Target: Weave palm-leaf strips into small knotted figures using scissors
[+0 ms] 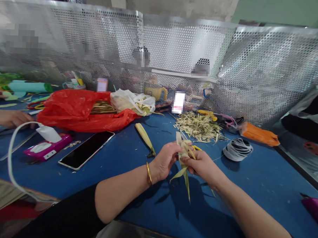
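The left hand [167,159] and right hand [202,165] both pinch a pale leaf bundle [183,150] over the blue table [261,183]; its long axis runs away from the body, pointed tips [187,190] nearest, its middle partly hidden. Beyond: a white twine spool [237,149], leaf scraps [198,126], a perforated screen [175,39].

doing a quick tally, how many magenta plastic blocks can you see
2. One magenta block lies left, beside the black phone; a second magenta block shows at the right edge, partly cut off. More may be hidden behind the red bag.
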